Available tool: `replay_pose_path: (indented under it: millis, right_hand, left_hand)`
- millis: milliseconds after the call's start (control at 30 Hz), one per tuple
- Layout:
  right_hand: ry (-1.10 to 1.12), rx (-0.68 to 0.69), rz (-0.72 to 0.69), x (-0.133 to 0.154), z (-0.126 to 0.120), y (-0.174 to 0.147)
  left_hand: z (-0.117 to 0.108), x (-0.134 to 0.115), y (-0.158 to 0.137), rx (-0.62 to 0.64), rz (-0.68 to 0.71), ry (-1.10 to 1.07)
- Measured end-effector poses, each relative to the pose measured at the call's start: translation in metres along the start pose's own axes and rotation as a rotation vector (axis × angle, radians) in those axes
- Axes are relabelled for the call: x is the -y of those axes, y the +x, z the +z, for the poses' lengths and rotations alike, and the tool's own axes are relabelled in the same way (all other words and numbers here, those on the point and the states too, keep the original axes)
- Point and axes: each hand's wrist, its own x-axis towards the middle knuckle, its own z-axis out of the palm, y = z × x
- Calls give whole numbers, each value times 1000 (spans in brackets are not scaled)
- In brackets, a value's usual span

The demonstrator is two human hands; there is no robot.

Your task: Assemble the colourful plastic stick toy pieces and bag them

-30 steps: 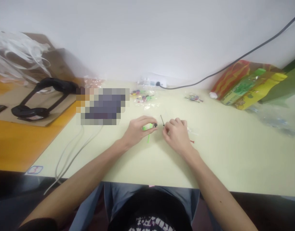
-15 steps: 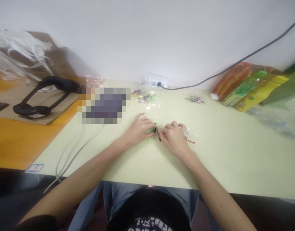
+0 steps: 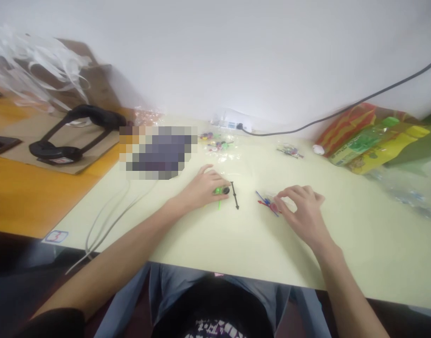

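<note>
My left hand [image 3: 206, 188] rests on the table, thumb and fingers closed around a small bright-green plastic piece with a round black part [image 3: 226, 190] at its end. A thin green bit [image 3: 219, 205] sticks out below the fingers. Just right of these fingertips lies a black rod [image 3: 234, 195] with arrow-shaped ends, apart from the hand. Farther right, my right hand [image 3: 303, 211] has thumb and forefinger pinched together at a small group of red and blue plastic pieces [image 3: 269, 205]. Its fingertips hide what is between them.
Bagged colourful parts [image 3: 219, 144] lie toward the wall, with another bag [image 3: 289, 150] to their right. A pixelated dark object [image 3: 162, 152] sits left, trailing cables. Two bottles [image 3: 388, 148] lean at the right by clear plastic bags [image 3: 409, 190]. A black headset-like frame [image 3: 78, 134] stands at the left.
My right hand has moved right, away from the black rod, to the red and blue pieces. The rod now lies uncovered on the table. My left hand keeps its grip.
</note>
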Motion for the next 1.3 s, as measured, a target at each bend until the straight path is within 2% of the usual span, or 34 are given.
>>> replay_pose_path:
  millis: [167, 433, 567, 667, 767, 900, 1000, 1133, 1300]
  right_hand:
    - [-78, 20, -43, -1, 16, -12]
    - [-11, 128, 5, 22, 31, 0]
    - [83, 51, 61, 30, 24, 4]
    - [232, -62, 128, 40, 14, 9]
    - [555, -73, 235, 56, 7, 16]
    - [1052, 146, 278, 78, 9, 29]
    - [1279, 291, 257, 89, 16, 35]
    - [1374, 295, 277, 97, 25, 33]
    - [1286, 255, 234, 97, 27, 24]
  left_hand:
    - [3, -6, 1, -3, 16, 14]
    - [2, -6, 1, -43, 23, 22]
    - [1, -13, 3, -113, 54, 10]
    - [0, -21, 5, -181, 88, -19]
    - [0, -27, 6, -235, 126, -58]
    - [0, -30, 5, -247, 168, -87]
    - [0, -30, 4, -251, 195, -99]
    - [-2, -31, 4, -290, 197, -93]
    - [0, -38, 6, -335, 143, -51]
